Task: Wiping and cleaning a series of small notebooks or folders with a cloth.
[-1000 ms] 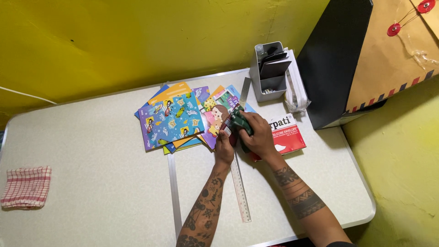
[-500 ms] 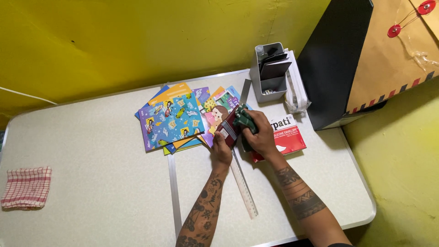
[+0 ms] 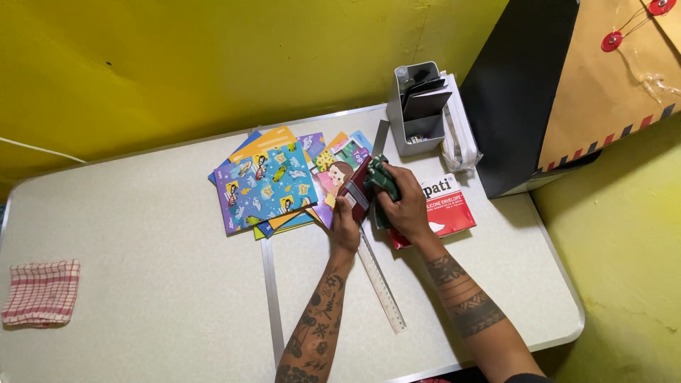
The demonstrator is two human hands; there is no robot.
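The right hand [image 3: 406, 206] is closed around a dark green cloth [image 3: 381, 181], pressing it on a dark red booklet [image 3: 357, 187] pinched by the left hand [image 3: 345, 221]; one ruler [image 3: 381, 279], one checked cloth [image 3: 40, 292].

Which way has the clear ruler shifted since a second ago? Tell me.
Yes. The ruler has swung its near end rightward, away from the table's seam strip.

A checked red cloth [image 3: 40, 292] lies far left; grey organiser [image 3: 417, 113] stands behind.
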